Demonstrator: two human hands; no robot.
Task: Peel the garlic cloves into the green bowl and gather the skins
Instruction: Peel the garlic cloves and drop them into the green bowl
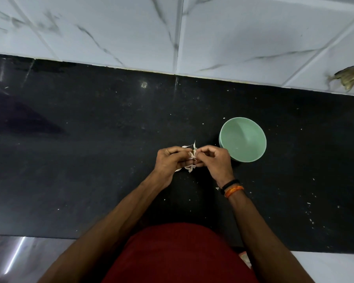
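Both hands' curled fingers [184,153] pinching garlic skins [193,154] together beside green bowl [242,139]

L hand [172,160] & R hand [215,160] fingertips meeting, fingers curled, forearms converging

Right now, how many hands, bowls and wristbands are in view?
Hands: 2, left hand and right hand, both picking at garlic skins
Bowls: 1, green bowl
Wristbands: 2, black band and orange band
Total: 5
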